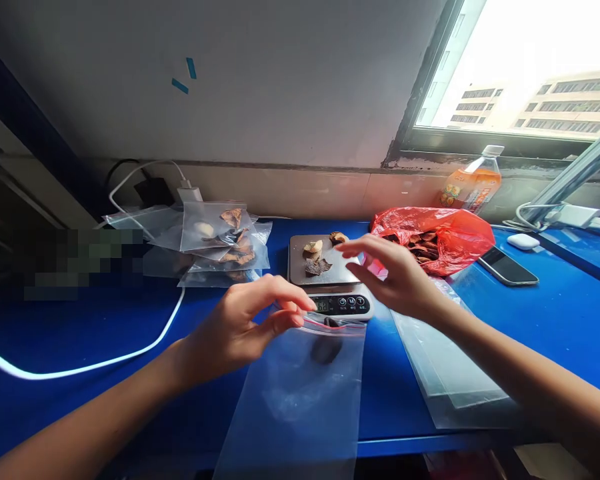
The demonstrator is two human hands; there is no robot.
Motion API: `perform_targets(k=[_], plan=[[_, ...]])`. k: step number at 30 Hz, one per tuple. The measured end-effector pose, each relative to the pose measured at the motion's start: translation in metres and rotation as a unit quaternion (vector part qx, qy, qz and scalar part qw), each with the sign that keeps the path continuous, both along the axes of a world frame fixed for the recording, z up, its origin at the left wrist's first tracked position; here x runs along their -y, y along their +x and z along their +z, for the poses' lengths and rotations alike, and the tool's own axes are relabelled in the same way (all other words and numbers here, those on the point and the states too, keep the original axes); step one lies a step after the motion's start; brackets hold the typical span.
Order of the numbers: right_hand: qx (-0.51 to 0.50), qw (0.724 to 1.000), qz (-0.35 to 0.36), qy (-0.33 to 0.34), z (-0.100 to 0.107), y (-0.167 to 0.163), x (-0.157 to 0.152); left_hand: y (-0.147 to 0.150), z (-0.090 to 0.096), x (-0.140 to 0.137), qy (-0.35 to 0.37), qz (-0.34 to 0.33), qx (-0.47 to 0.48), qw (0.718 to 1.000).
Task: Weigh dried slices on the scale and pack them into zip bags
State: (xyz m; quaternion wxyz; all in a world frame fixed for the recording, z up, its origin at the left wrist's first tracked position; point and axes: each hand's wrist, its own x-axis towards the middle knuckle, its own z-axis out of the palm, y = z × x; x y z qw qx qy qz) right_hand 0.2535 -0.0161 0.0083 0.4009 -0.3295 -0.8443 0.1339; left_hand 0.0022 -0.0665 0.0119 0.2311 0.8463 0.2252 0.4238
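My left hand pinches the upper edge of a clear zip bag, its mouth facing the scale. A dark dried piece shows in the upper part of the bag, near the red zip line. Behind it stands a small digital scale with a metal pan. On the pan lie a pale piece, a dark speckled piece and a brown piece. My right hand hovers over the pan's right side, thumb and fingers apart, with nothing visible between them.
Filled zip bags lie stacked at the left, beside a white cable. A red plastic bag of dried slices sits at the right. Flat clear bags, a phone, an earphone case and an orange drink bottle stand around it.
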Motion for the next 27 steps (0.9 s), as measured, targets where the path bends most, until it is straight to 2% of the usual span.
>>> perform_targets(k=[3,6,9,11,13,15,17,21,25,27], plan=[[0.031,0.992,-0.105,0.059,-0.009,0.005,-0.043,0.0,0.003,0.004,-0.073,0.013,0.021,0.997],[0.117,0.984,-0.112,0.07,-0.018,0.004,-0.078,-0.001,0.005,0.006,-0.106,0.019,0.038,0.993],[0.151,0.978,-0.13,0.056,-0.02,0.001,-0.087,-0.002,0.004,0.007,-0.081,0.012,0.046,0.996],[0.116,0.982,-0.145,0.035,-0.013,0.0,-0.077,-0.003,0.003,0.007,-0.067,0.006,0.054,0.996],[0.035,0.992,-0.118,-0.024,0.001,-0.001,-0.054,-0.004,0.003,0.007,-0.066,-0.002,0.055,0.996],[-0.062,0.988,-0.045,-0.133,0.016,-0.003,-0.024,-0.004,0.003,0.007,-0.066,-0.009,0.052,0.996],[-0.111,0.968,0.039,-0.221,0.027,-0.007,0.006,-0.003,0.003,0.007,-0.064,-0.008,0.051,0.997],[-0.112,0.939,0.125,-0.302,0.026,-0.019,0.044,-0.001,0.003,0.007,-0.038,0.0,0.054,0.998],[-0.067,0.911,0.159,-0.374,0.012,-0.026,0.048,-0.002,0.001,0.007,-0.021,-0.005,0.046,0.999],[-0.041,0.909,0.163,-0.381,0.011,-0.026,0.046,-0.003,0.001,0.005,-0.02,-0.01,0.047,0.999]])
